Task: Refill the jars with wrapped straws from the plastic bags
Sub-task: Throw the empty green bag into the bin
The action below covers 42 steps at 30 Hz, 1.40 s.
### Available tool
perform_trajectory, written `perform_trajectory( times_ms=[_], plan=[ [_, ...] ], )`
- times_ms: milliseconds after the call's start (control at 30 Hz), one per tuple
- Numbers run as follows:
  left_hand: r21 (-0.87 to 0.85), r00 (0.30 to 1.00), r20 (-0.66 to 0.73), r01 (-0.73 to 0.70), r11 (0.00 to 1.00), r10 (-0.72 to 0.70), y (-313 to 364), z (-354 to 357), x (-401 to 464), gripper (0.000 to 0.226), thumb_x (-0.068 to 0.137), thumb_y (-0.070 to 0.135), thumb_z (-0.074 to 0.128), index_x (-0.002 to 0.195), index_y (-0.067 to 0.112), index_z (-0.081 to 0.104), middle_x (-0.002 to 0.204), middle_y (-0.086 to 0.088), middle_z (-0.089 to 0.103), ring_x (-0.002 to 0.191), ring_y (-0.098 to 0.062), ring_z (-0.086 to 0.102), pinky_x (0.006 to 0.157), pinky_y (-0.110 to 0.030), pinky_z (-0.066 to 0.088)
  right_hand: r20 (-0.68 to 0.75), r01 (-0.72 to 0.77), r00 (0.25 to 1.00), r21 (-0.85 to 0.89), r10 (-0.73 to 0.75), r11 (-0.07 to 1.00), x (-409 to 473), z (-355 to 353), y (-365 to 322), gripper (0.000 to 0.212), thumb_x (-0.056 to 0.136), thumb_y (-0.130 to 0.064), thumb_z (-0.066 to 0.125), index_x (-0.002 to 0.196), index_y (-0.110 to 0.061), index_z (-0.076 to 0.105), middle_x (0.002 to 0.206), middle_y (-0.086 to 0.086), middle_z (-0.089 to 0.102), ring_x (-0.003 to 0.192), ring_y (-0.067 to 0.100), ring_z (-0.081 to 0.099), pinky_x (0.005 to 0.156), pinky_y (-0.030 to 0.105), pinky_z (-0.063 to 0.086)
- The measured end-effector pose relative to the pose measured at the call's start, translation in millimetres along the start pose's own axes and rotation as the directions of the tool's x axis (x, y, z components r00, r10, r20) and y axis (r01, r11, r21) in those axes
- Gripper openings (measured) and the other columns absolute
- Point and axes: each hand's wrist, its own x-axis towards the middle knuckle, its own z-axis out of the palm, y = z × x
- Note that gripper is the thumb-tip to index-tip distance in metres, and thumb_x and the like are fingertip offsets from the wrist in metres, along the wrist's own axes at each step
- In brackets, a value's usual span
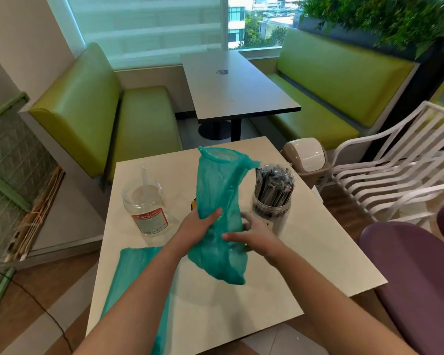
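Two bare hands meet over a pale square table (318, 252), both busy with a green plastic bag (219, 201) held upright above its middle, open mouth at the top. Her left hand (194, 226) grasps the bag's waist, thumb curled across the front; the right hand (254, 233) touches the bag's right side with fingers spread and loose, thumb against the plastic, clutching nothing that I can see. At ten o'clock from the hands stands a clear jar (145, 207) with a red label, holding a single pale straw. At one o'clock, just beside the right hand, a second jar (272, 201) is packed with dark wrapped straws standing upright. Another green bag (136, 278) lies flat near seven o'clock, running off the table's near edge under the left forearm. Beyond, at twelve o'clock, a grey-brown table (236, 83) sits between two lime-green booth benches (92, 103) beneath a wide window. A small swing-lid bin (308, 155) and a white slatted chair (395, 170) stand at two o'clock, and a purple seat (415, 278) sits at four.
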Motion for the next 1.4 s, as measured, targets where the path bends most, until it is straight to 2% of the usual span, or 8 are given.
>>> perform_trajectory(
  times_ms=[267, 400, 567, 733, 900, 1067, 1267, 1400],
  plan=[
    [-0.340, 0.999, 0.047, 0.039, 0.940, -0.024, -8, -7, 5, 0.040, 0.091, 0.025, 0.068, 0.129, 0.028, 0.054, 0.120, 0.005, 0.068, 0.105, -0.020, 0.069, 0.083, -0.041, 0.059, -0.009, 0.007, 1.000, 0.474, -0.003, 0.880, 11, -9, 12, 0.036, 0.091, 0.001, 0.055, 0.124, -0.012, 0.060, 0.117, 0.015, 0.068, 0.109, 0.034, 0.065, 0.098, 0.050, 0.049],
    [-0.358, 0.999, 0.015, 0.050, 0.932, -0.047, -10, -7, 6, 0.020, 0.095, 0.013, 0.061, 0.113, 0.021, 0.064, 0.101, 0.001, 0.074, 0.093, -0.022, 0.068, 0.073, -0.035, 0.056, -0.062, -0.023, 0.996, 0.507, 0.063, 0.862, 12, -10, 9, 0.033, 0.092, 0.005, 0.046, 0.113, -0.009, 0.067, 0.117, 0.023, 0.066, 0.101, 0.036, 0.066, 0.086, 0.042, 0.057],
    [-0.589, 0.979, 0.172, 0.189, 0.786, -0.106, -6, -20, 3, 0.047, 0.097, 0.049, 0.040, 0.112, 0.014, 0.068, 0.115, -0.013, 0.070, 0.097, -0.032, 0.068, 0.080, -0.049, 0.055, -0.139, -0.083, 0.976, 0.475, 0.168, 0.876, 8, -13, 0, 0.039, 0.094, 0.003, 0.035, 0.094, -0.011, 0.072, 0.107, 0.021, 0.069, 0.082, 0.032, 0.070, 0.062, 0.036, 0.059],
    [-0.291, 0.869, 0.456, 0.349, 0.891, -0.192, -7, -25, 0, 0.053, 0.091, 0.052, 0.054, 0.135, 0.023, 0.053, 0.131, -0.009, 0.063, 0.119, -0.034, 0.060, 0.098, -0.060, 0.047, -0.137, -0.132, 0.966, 0.470, 0.220, 0.872, 11, -12, -1, 0.032, 0.090, -0.012, 0.046, 0.109, -0.002, 0.069, 0.105, 0.019, 0.071, 0.087, 0.029, 0.067, 0.071, 0.032, 0.056],
    [-0.168, 0.889, 0.366, 0.354, 0.920, -0.275, -8, -15, 2, 0.088, 0.090, -0.004, 0.059, 0.151, 0.043, 0.016, 0.120, -0.003, 0.054, 0.111, -0.035, 0.061, 0.079, -0.046, 0.056, 0.036, -0.145, 0.989, 0.358, 0.141, 0.922, 2, -11, -11, 0.059, 0.085, -0.048, 0.065, 0.129, -0.011, 0.054, 0.117, 0.014, 0.065, 0.097, 0.028, 0.067, 0.076, 0.035, 0.059],
    [-0.135, 0.950, 0.245, 0.233, 0.963, -0.195, -18, -8, 6, 0.066, 0.084, -0.010, 0.062, 0.139, 0.022, 0.046, 0.117, -0.008, 0.066, 0.105, -0.027, 0.067, 0.079, -0.042, 0.059, 0.128, -0.209, 0.974, 0.208, 0.185, 0.956, 6, -8, 1, 0.124, 0.055, -0.027, 0.093, 0.150, -0.038, 0.014, 0.147, 0.009, 0.036, 0.114, 0.029, 0.058, 0.087, 0.042, 0.056],
    [-0.187, 0.979, 0.129, 0.178, 0.966, -0.155, -24, -5, 3, 0.048, 0.094, -0.002, 0.053, 0.135, 0.023, 0.053, 0.121, -0.006, 0.066, 0.103, -0.026, 0.067, 0.069, -0.037, 0.059, -0.042, 0.011, 0.999, 0.246, -0.001, 0.969, 7, -6, 14, 0.046, 0.080, 0.004, 0.071, 0.121, -0.017, 0.062, 0.120, 0.014, 0.066, 0.103, 0.032, 0.067, 0.083, 0.045, 0.058],
    [-0.303, 0.925, 0.330, 0.293, 0.907, -0.189, -20, -14, -7, 0.038, 0.097, 0.023, 0.052, 0.135, 0.023, 0.052, 0.130, -0.008, 0.061, 0.107, -0.035, 0.067, 0.076, -0.045, 0.059, -0.208, 0.076, 0.978, 0.276, -0.018, 0.958, 3, -7, 13, 0.024, 0.082, 0.008, 0.066, 0.104, -0.002, 0.069, 0.110, 0.015, 0.069, 0.088, 0.029, 0.068, 0.063, 0.034, 0.060]
  ],
)
